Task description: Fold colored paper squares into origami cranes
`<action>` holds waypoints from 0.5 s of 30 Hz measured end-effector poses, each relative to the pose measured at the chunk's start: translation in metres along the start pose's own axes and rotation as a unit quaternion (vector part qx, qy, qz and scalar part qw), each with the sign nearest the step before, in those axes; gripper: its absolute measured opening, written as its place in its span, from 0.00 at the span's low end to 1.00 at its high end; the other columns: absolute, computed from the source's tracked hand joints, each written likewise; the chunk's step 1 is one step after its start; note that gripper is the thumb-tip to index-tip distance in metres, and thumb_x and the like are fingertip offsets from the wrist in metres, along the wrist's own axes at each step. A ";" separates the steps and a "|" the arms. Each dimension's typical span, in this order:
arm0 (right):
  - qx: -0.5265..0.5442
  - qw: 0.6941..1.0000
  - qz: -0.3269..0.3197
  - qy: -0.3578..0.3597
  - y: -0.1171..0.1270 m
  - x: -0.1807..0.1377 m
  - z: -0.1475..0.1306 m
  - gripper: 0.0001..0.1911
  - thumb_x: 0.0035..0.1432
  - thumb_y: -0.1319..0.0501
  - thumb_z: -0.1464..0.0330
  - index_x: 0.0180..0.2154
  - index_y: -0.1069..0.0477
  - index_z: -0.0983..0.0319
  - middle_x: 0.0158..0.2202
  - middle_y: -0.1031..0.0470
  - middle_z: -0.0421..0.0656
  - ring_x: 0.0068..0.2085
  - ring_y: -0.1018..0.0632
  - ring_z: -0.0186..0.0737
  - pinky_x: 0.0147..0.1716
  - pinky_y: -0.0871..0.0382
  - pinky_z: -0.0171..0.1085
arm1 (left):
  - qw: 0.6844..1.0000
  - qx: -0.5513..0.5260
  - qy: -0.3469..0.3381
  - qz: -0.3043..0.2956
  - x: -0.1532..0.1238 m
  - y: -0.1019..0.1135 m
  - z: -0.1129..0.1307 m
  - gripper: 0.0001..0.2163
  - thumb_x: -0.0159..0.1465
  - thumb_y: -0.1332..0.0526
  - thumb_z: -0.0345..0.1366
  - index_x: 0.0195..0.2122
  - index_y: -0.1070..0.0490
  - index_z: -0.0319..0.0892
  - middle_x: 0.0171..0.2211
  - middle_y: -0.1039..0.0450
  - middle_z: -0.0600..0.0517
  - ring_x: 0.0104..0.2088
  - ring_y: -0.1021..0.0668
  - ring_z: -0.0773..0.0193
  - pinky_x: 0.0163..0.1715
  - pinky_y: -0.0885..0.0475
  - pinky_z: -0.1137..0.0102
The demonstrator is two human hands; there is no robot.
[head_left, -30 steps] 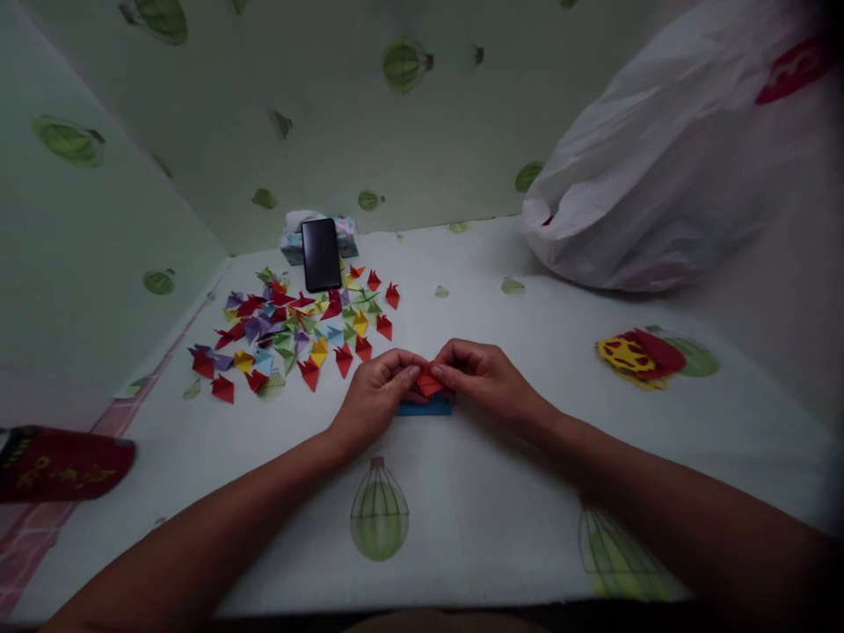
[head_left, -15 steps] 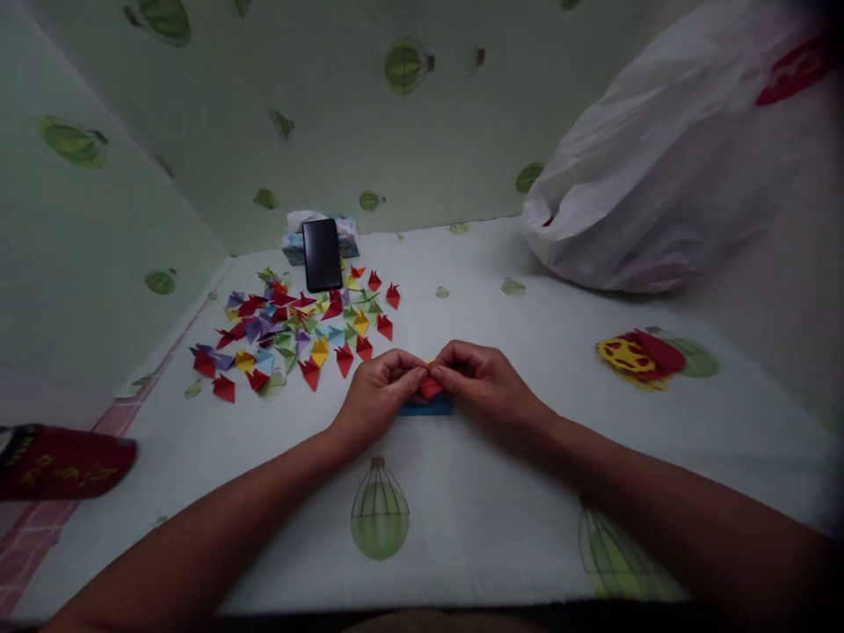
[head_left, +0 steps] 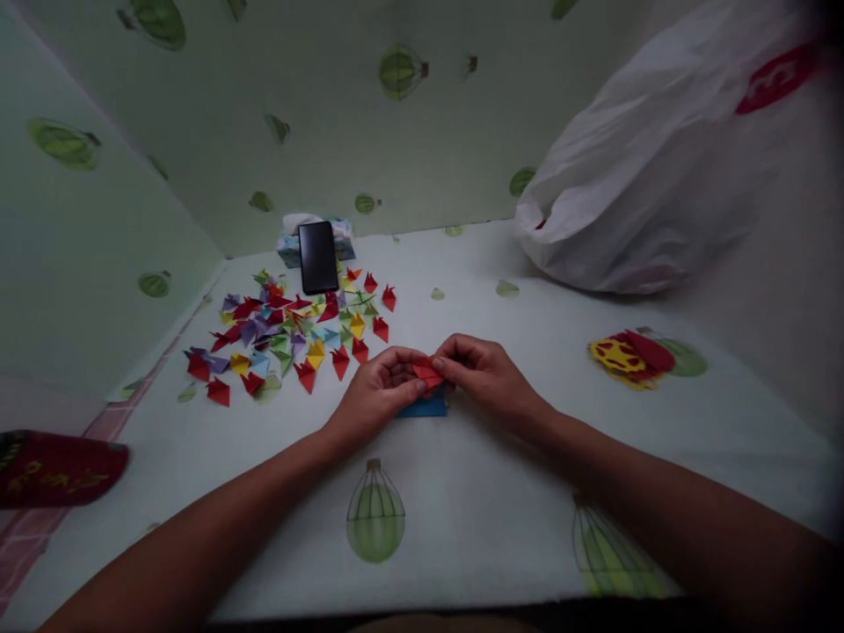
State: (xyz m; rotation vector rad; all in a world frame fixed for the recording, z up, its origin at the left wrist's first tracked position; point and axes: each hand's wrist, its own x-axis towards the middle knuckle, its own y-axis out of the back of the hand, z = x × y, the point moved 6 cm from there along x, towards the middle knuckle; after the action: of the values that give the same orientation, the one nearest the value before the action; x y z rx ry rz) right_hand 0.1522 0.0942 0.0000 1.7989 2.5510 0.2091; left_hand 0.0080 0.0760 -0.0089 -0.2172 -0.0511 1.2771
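Note:
A small folded piece of red paper (head_left: pixel 427 373) is held between my two hands, near the middle of the table. My left hand (head_left: pixel 382 384) pinches its left side, thumb in front and fingers curled behind. At its right edge, the thumb and fingers of my right hand (head_left: pixel 480 371) close on it. Beneath the hands lies blue paper (head_left: pixel 423 407), partly covered by them. To the left, many small folded paper cranes (head_left: pixel 316 353) in red, yellow, green, purple and blue are spread in a loose heap.
A black phone (head_left: pixel 317 257) leans against a tissue box (head_left: pixel 288 249) behind the cranes. A large white plastic bag (head_left: pixel 613 193) stands at the back right. Yellow and red cut-out pieces (head_left: pixel 620 358) lie at the right. A dark red object with gold characters (head_left: pixel 62 470) is at the left edge.
My fingers have shifted on the red paper, and more of its face shows between them. The view has moved slightly to the right.

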 end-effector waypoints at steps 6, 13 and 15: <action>-0.088 0.995 0.010 0.054 -0.001 -0.003 -0.004 0.09 0.59 0.39 0.65 0.29 0.29 0.63 0.27 0.28 0.41 0.28 0.29 0.35 0.28 0.36 0.36 | 1.000 0.000 0.013 0.017 -0.001 0.000 -0.001 0.10 0.56 0.31 0.34 0.37 0.27 0.38 0.29 0.22 0.52 0.30 0.20 0.68 0.35 0.24 0.71; -0.178 0.962 0.020 0.206 -0.005 -0.011 -0.018 0.05 0.62 0.40 0.72 0.33 0.27 0.63 0.30 0.26 0.42 0.32 0.26 0.35 0.32 0.34 0.35 | 0.998 -0.007 0.012 0.067 -0.005 0.001 0.000 0.08 0.54 0.32 0.32 0.34 0.27 0.38 0.26 0.22 0.54 0.27 0.20 0.69 0.32 0.23 0.72; -0.193 0.951 0.020 0.239 -0.006 -0.013 -0.021 0.04 0.62 0.40 0.74 0.35 0.26 0.63 0.32 0.26 0.43 0.34 0.25 0.36 0.34 0.33 0.36 | 0.997 -0.011 0.016 0.079 -0.006 0.001 0.000 0.08 0.54 0.32 0.32 0.35 0.27 0.38 0.26 0.22 0.54 0.27 0.20 0.68 0.32 0.22 0.72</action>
State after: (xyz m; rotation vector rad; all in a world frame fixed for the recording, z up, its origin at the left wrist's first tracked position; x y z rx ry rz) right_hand 0.1487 0.0777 0.0192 1.8074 2.4937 1.1864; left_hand 0.0054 0.0703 -0.0086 -0.2659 -0.0209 1.4303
